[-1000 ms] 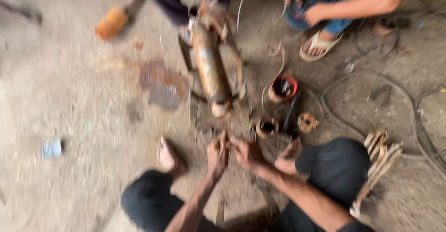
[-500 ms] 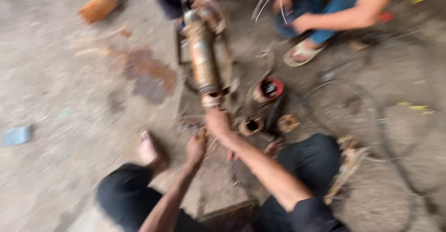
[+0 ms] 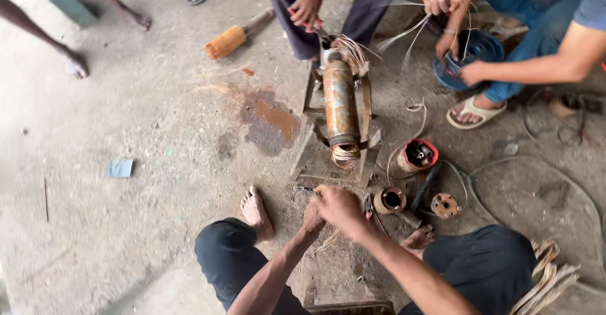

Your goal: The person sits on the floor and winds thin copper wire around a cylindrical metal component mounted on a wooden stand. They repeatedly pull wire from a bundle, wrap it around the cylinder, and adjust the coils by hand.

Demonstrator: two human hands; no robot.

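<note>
Rusty motor stator (image 3: 341,110) clamped in its metal stand (image 3: 366,163) on the floor, copper windings (image 3: 345,155) facing the wearer, whose right hand (image 3: 339,206) and left hand (image 3: 311,217) close together just below, contents hidden; grip low, pull straight

Soft even daylight, faint shadows, no glare, sharp center, slight blur w/ edge warp.

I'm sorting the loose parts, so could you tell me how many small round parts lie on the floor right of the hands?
3: a red-rimmed cup beside the stand, a rusty ring nearest the right hand, a flanged disc further right. Others may be hidden.
</note>
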